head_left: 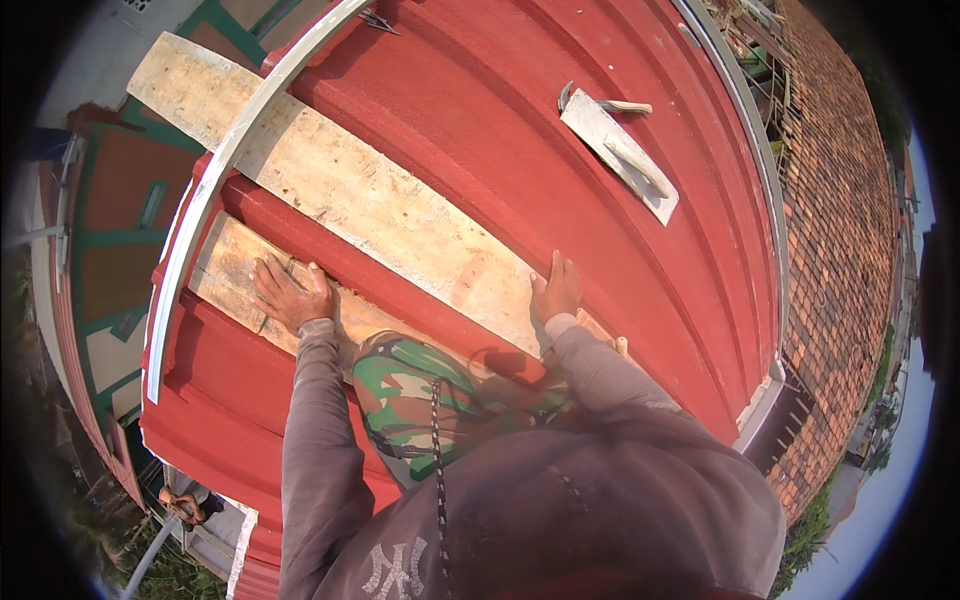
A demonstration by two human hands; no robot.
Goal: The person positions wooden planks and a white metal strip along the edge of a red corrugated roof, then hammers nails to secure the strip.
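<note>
My left hand (292, 292) lies palm down with fingers spread on the shorter, stained wooden board (221, 264) at left. My right hand (555, 292) is beside the near end of the longer pale board (333, 192), fingers extended and thumb at the board's edge. That board runs diagonally to the upper left, under a curved pale metal edge strip (238, 140) or crossing it; I cannot tell which. Both boards lie on the red ribbed roofing (455, 120). My knee in camouflage trousers (400, 390) is just below my left hand.
A white flat trowel (590, 130) and a hammer (625, 106) lie up right, a dark metal tool (378, 22) at the top. A roof edge (750, 120) borders tiled roofing (840, 250). A green-framed structure (130, 250) sits beyond the left edge; another person (190, 505) is lower left.
</note>
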